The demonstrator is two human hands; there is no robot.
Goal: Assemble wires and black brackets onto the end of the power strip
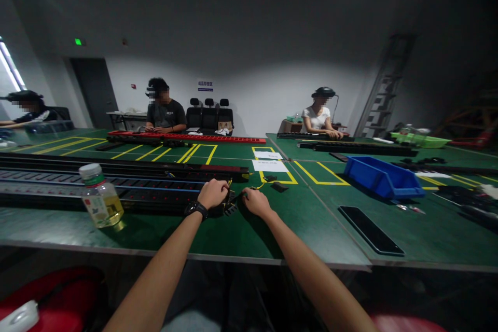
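Note:
My left hand (213, 193), with a dark watch on the wrist, is closed at the right end of a long black rail assembly (116, 187) that runs across the green table (249, 238). My right hand (254, 200) is closed beside it, pinching something small and dark at the rail's end. Thin yellow wires (259, 185) show between and just beyond the two hands. What each hand grips is too small to name.
A bottle of yellow liquid (100, 196) stands at the left near the table's front edge. A blue bin (382, 177) and a black phone (370, 229) lie to the right. White paper sheets (269, 165) lie further back. Three other people sit at the far tables.

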